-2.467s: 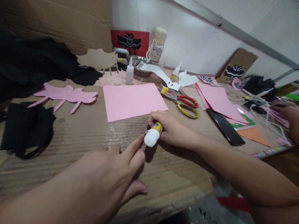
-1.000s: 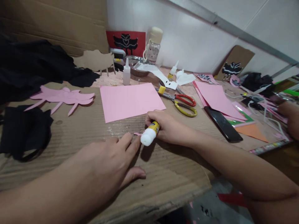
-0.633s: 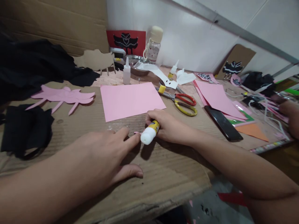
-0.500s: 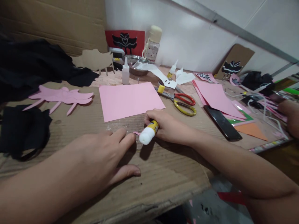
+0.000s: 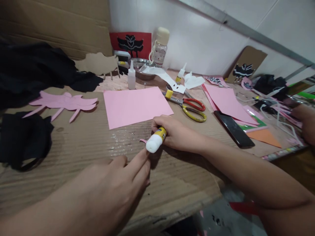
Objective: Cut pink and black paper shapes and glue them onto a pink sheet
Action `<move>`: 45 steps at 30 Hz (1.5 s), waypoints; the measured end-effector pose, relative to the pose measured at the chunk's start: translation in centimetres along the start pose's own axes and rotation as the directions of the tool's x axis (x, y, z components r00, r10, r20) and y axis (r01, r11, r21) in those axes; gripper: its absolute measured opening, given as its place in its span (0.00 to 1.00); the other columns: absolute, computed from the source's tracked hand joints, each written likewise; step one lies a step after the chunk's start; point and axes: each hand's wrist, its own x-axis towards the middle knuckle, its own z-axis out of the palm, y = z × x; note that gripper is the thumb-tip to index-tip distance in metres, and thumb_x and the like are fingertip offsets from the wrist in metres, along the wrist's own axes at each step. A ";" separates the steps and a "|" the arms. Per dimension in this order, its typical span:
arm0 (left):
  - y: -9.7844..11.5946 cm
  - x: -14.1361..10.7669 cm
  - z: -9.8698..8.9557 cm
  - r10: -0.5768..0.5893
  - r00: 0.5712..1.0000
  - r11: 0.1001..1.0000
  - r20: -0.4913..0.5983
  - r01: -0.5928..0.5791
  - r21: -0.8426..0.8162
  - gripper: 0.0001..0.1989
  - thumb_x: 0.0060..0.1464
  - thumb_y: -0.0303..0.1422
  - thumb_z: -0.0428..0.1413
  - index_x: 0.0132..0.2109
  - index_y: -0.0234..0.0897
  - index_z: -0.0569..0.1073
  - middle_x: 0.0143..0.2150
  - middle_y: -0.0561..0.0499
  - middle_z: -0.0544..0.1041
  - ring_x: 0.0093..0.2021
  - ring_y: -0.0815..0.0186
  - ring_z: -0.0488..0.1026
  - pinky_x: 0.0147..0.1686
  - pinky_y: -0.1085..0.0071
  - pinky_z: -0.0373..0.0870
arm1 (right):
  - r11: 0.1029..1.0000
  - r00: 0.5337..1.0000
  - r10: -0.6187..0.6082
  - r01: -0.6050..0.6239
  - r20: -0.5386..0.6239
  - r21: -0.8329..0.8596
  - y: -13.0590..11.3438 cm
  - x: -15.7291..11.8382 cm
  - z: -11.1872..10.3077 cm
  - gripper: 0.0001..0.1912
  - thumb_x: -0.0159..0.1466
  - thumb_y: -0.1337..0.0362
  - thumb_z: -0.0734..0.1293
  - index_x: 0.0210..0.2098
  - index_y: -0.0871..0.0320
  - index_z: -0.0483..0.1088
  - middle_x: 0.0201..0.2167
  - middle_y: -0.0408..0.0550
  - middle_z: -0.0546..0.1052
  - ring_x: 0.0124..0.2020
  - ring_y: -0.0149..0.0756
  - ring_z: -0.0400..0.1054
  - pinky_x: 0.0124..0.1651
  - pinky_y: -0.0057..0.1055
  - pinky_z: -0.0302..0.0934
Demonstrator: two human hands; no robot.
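My right hand point(image 5: 176, 132) is closed around a glue stick point(image 5: 156, 139) with a white base and yellow label. Its gluing end points down and away from me, hidden by the fingers. A small pink paper strip point(image 5: 143, 141) peeks out beside it on the corrugated cardboard point(image 5: 81, 144). My left hand point(image 5: 115, 183) lies low over the board, index finger stretched up to just under the glue stick's base, the other fingers loosely bent. Whether its fingertips touch the strip cannot be seen. Just beyond both hands is a pink paper sheet point(image 5: 137, 106).
Scissors point(image 5: 194, 109) and a yellow cap point(image 5: 169, 94) lie behind the right hand. A phone point(image 5: 233, 129) and pink sheets point(image 5: 231, 101) are to the right. At left are a pink cutout point(image 5: 65, 101) and black cloth point(image 5: 26, 139). Another person's hand point(image 5: 305, 119) shows at far right.
My left hand has drawn back toward me and turned, its index finger now pointing up at the glue stick. The right hand and glue stick have hardly moved.
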 end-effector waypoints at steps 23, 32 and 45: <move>0.7 1.0 -1.0 0.078 0.988 0.982 0.130 -0.098 0.161 0.18 0.65 0.33 0.55 0.59 0.37 0.78 0.66 0.30 0.77 0.22 0.60 0.78 0.16 0.65 0.68 | 0.971 0.960 -0.241 0.238 -0.145 -0.034 -0.2 -1.9 -3.3 0.09 0.70 0.60 0.75 0.46 0.56 0.86 0.37 0.48 0.86 0.35 0.34 0.77 0.39 0.28 0.65; 0.8 1.7 -1.5 0.030 0.977 0.986 0.210 -0.063 0.152 0.25 0.72 0.44 0.52 0.67 0.37 0.74 0.69 0.27 0.73 0.24 0.54 0.82 0.16 0.61 0.70 | 0.950 0.962 -0.264 0.246 -0.069 -0.193 -1.1 -1.7 -2.8 0.10 0.73 0.61 0.72 0.46 0.58 0.85 0.35 0.49 0.84 0.34 0.34 0.75 0.39 0.28 0.64; 0.9 1.6 -2.4 0.035 0.964 0.992 0.264 -0.065 0.107 0.23 0.72 0.43 0.51 0.64 0.37 0.76 0.70 0.26 0.72 0.25 0.53 0.83 0.18 0.59 0.76 | 0.962 0.968 -0.236 0.219 -0.089 -0.161 -1.0 -1.2 -1.4 0.10 0.73 0.58 0.71 0.46 0.55 0.84 0.40 0.49 0.86 0.39 0.36 0.77 0.43 0.29 0.66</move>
